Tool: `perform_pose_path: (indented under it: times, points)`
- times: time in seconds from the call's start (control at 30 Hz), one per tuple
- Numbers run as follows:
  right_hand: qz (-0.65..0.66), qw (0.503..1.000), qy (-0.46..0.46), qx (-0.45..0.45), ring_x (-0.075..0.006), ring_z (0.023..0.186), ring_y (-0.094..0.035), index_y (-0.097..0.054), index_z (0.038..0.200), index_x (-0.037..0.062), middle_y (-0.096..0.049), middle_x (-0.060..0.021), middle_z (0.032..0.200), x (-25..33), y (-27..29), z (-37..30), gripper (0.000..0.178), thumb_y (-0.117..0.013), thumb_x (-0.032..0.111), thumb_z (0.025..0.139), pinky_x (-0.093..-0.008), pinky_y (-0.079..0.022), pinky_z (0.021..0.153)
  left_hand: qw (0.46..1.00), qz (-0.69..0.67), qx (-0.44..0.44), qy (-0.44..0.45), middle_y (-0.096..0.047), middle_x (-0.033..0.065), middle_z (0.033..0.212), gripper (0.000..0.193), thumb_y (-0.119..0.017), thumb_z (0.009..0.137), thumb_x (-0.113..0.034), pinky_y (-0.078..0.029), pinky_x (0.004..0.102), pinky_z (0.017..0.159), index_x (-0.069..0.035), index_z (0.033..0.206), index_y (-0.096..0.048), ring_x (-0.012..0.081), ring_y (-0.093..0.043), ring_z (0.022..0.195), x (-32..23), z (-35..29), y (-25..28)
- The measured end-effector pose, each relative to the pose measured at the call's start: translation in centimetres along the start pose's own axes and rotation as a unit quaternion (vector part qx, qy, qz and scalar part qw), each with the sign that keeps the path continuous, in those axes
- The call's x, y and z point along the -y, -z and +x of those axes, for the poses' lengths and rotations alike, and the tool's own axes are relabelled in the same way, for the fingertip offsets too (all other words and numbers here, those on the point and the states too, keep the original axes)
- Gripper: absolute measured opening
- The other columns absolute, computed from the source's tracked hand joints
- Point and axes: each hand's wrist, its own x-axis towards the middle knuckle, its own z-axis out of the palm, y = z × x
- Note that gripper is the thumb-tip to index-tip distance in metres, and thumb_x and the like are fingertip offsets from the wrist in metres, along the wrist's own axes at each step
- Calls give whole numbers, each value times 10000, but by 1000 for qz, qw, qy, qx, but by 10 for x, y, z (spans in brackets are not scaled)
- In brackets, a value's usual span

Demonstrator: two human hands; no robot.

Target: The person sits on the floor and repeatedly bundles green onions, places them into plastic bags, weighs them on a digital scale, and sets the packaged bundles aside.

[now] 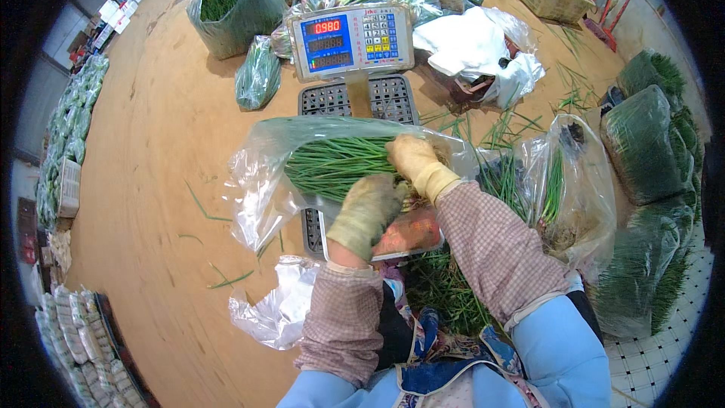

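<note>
In the head view, the scale panel (353, 41) bears lit red digits on blue and red lettering beside its keypad. Nearer, over a black lattice base (394, 98), the green onion bunch (332, 168) lies in a clear bag (253, 174), long axis left-right, leaves left, roots right. The gloved right hand (420, 162) curls over the root end, the blurred left hand (368, 213) against its near side; whether either grip pinches, I cannot tell.

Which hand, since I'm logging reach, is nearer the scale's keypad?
Right. The right hand is in front of the keypad, near the root end of the green bundle; the left hand is farther back, at the bundle's near edge.
</note>
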Motion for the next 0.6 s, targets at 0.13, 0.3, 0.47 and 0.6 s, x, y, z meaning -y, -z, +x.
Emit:
perform_pose_path:
  times: [0.13,0.3,0.47,0.6]
  points:
    - [56,998,-34,-6,-318,824,-578,-615,848,65,-602,-162,849,-20,-27,11,170,-521,141,728,-396,-463,709,998,12,6,-58,-576,228,903,318,-477,789,-261,-420,398,792,-23,990,-536,357,-538,886,8,24,-24]
    - [171,984,-44,-32,-338,824,-566,-598,854,47,-593,-185,836,-14,-16,2,169,-501,136,748,-403,-439,692,998,19,41,-48,-554,254,938,512,-472,785,-218,-417,402,792,16,1212,-314,370,-528,898,22,45,-37]
    - [293,943,-86,-132,-330,744,-573,-577,810,7,-592,-195,778,-27,-2,-17,201,-542,199,760,-396,-438,653,998,30,13,-53,-549,259,941,650,-460,795,-202,-426,393,763,26,1306,-130,356,-546,878,11,67,-51]
    - [543,825,-132,-82,-158,624,-536,-560,823,10,-589,-80,707,-36,-10,-17,250,-604,244,748,-311,-449,591,988,32,-17,-150,-575,227,808,296,-476,786,-194,-450,433,674,20,990,-495,366,-556,778,49,82,-68]
